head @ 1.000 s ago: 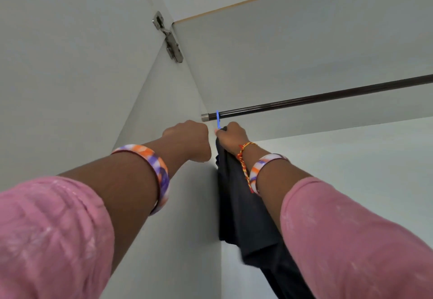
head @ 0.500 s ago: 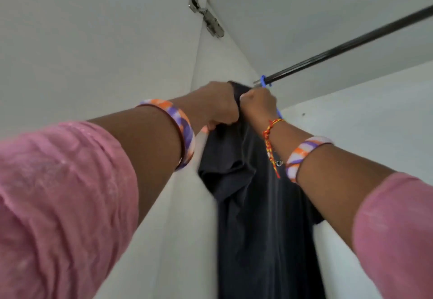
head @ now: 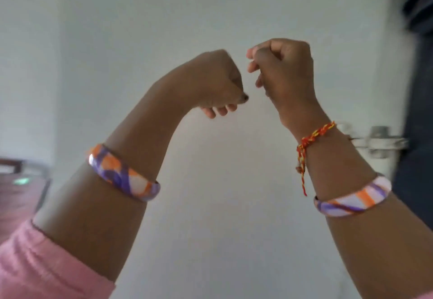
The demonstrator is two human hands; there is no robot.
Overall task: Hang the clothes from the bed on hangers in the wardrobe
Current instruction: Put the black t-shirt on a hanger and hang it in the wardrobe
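Dark, blurred hanging cloth (head: 419, 5) is showing only at the far right edge, beside a white wall (head: 164, 17); no writing is readable. The left hand (head: 216, 83) and right hand (head: 284, 73) are rising with fingers curled into empty fists, near each other.

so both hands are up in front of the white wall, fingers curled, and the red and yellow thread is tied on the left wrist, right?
Not quite. The head view shows the red and yellow thread tied on the right wrist, above the right hand's bangle. The rest holds: the left hand and the right hand are both raised before the white wall with fingers curled, holding nothing.
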